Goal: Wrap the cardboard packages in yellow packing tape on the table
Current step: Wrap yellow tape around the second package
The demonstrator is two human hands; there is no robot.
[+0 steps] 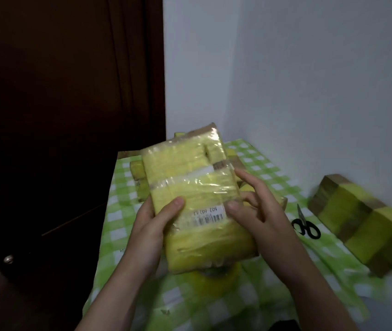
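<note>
Checked table (190, 304), dim rm: L hand (152, 225) & R hand (262, 211) pinch package (190, 187) by side edges, thumbs atop; slick, prob. light, stiff.

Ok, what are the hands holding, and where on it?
Both hands hold the tape-wrapped package: the left hand grips its left edge, the right hand its right edge, thumbs on top beside the barcode label.
</note>
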